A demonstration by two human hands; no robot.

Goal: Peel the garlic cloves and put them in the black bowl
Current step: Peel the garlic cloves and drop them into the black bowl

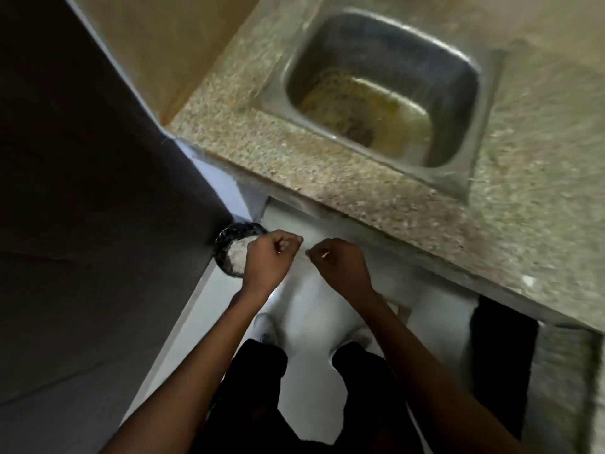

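While the head camera looks steeply down and the picture is smeared by motion blur, both hands are held out low in front of the person's body, over a pale floor (314, 381) and below the edge of the counter (327, 178). The left hand (268, 257) is curled into a closed grip, fingers folded in toward the palm; a small pale speck shows at its knuckles, but whether it is a garlic clove or a scrap of skin cannot be told. The right hand (340, 263) is curled as well, and its thumb and forefinger appear to pinch a small pale bit at about the fingertip; what that bit is cannot be made out either. The two hands are near each other but apart. Just left of the left hand, and partly hidden behind it, lies a dark round container (229, 247) on the floor by the corner of a dark wall (98, 158), with pale whitish matter inside; whether it is the black bowl or a bin cannot be told. The speckled stone counter runs across the upper right, with a steel sink (386, 90) set into it, its bottom stained yellowish. White shoes (265, 327) and dark trouser legs (255, 381) show at the bottom.
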